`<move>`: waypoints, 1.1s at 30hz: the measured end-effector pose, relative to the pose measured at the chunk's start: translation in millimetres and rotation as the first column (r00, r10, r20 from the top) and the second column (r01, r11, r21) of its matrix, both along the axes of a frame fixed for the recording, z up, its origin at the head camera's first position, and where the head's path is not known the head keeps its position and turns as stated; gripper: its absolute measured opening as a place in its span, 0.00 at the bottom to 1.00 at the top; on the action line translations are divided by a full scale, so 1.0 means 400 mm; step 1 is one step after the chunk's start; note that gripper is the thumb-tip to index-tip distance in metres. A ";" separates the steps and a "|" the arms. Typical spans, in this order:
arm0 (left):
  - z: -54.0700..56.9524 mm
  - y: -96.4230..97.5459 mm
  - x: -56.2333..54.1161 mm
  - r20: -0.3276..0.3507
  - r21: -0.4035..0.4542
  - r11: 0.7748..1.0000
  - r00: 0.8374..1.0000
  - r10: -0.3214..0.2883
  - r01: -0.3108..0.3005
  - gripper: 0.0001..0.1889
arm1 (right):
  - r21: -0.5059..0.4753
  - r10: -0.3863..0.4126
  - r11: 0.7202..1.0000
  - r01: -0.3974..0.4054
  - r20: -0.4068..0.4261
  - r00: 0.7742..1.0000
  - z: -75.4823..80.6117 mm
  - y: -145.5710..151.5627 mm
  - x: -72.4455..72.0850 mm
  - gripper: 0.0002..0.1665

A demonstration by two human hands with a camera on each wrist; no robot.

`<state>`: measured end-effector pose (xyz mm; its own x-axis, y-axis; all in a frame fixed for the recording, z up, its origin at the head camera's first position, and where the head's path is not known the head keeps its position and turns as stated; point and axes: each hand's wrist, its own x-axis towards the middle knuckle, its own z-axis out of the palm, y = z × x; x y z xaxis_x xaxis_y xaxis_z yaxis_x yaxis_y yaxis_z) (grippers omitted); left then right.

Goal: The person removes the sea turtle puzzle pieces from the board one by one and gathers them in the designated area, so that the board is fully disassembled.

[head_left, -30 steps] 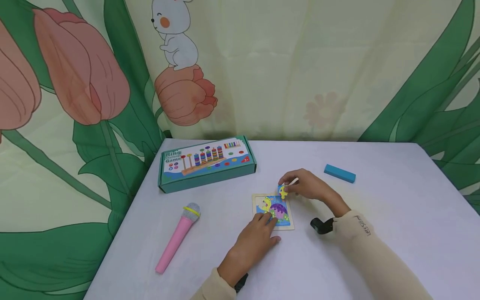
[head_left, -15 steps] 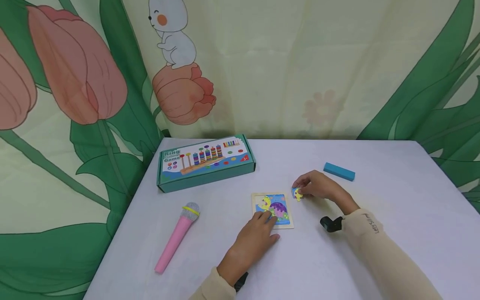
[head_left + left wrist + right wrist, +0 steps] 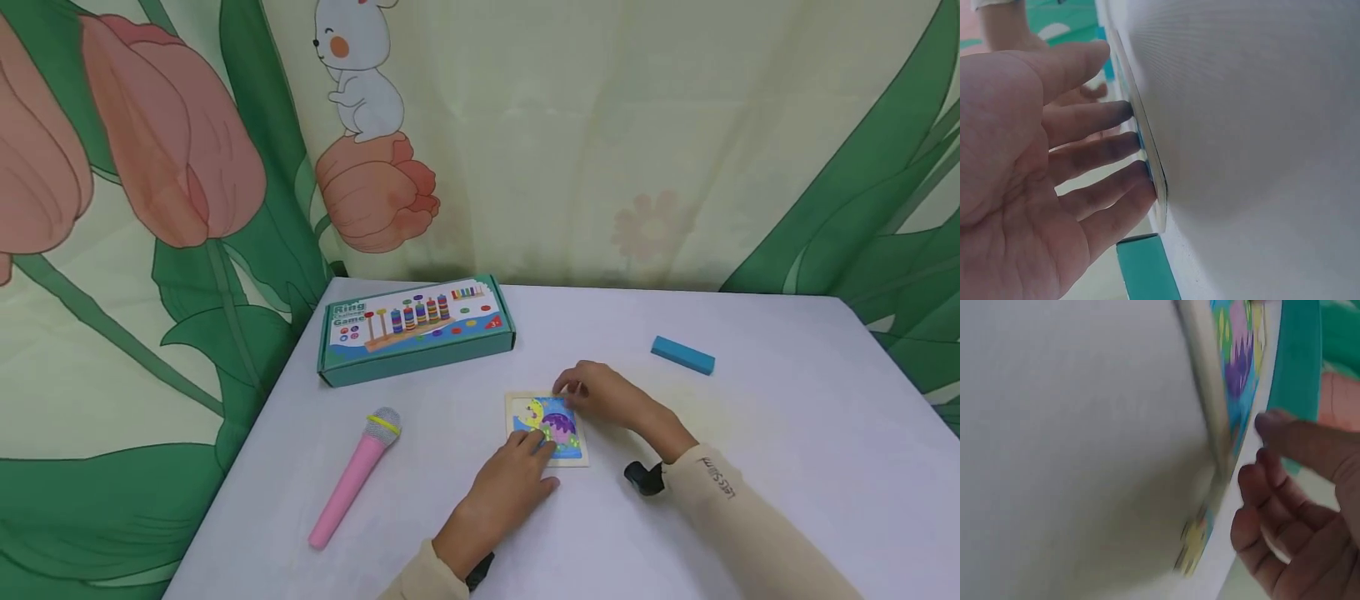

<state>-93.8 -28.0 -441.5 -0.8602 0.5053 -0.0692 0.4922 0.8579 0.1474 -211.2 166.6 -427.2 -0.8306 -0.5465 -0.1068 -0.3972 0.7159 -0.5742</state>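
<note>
A small square picture puzzle (image 3: 559,427) in a pale wooden frame lies on the table, showing a yellow and purple dinosaur. My left hand (image 3: 508,482) rests its fingertips on the puzzle's near-left part, fingers fairly straight in the left wrist view. Over the upper right corner of the puzzle is my right hand (image 3: 611,398), fingers loosely bent with nothing between them. In the right wrist view, a loose blue and yellow puzzle piece (image 3: 1195,542) lies on the table just beyond the frame's corner, apart from the fingers; in the head view the hand hides it.
A green Ring Game box (image 3: 417,330) lies at the back left of the table. The pink toy microphone (image 3: 355,477) is left of the puzzle. Further back on the right sits a blue block (image 3: 682,355). A printed curtain (image 3: 555,142) hangs behind.
The right hand carried the piece right, away from the puzzle, and let go of it. It then came back left to the puzzle's upper right corner. The left hand stayed put.
</note>
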 end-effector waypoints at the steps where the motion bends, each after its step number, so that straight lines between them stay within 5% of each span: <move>1: 0.000 -0.001 0.001 -0.002 -0.003 1.000 1.000 -0.003 0.003 0.27 | -0.004 0.040 0.999 -0.040 -0.006 0.999 -0.001 -0.015 0.004 0.12; 5: 0.001 -0.003 0.003 -0.033 -0.019 1.000 0.999 -0.025 0.025 0.26 | 0.026 0.139 0.990 -0.138 -0.022 0.990 -0.007 -0.058 0.011 0.14; 10: 0.002 -0.002 0.005 -0.065 -0.044 0.998 0.997 -0.038 0.035 0.26 | 0.058 0.146 0.988 -0.143 -0.051 0.988 -0.010 -0.073 0.012 0.12; 18: 0.003 0.002 0.004 -0.067 -0.057 0.998 0.997 -0.036 0.032 0.26 | -0.055 0.149 0.987 -0.151 -0.031 0.988 -0.002 -0.064 0.020 0.16; 24: 0.005 0.008 0.001 -0.015 -0.034 0.999 1.000 -0.012 0.011 0.27 | -0.159 -0.045 0.986 0.047 0.020 0.999 0.029 0.012 0.011 0.22; 29: 0.005 0.010 0.003 -0.013 -0.048 0.999 1.000 -0.009 0.009 0.27 | -0.170 -0.204 0.962 0.214 0.071 0.976 0.055 0.099 0.007 0.11; 33: 0.006 0.007 0.005 -0.023 -0.042 0.999 1.000 -0.010 0.009 0.26 | -0.125 -0.271 0.950 0.285 0.119 0.955 0.058 0.158 0.006 0.12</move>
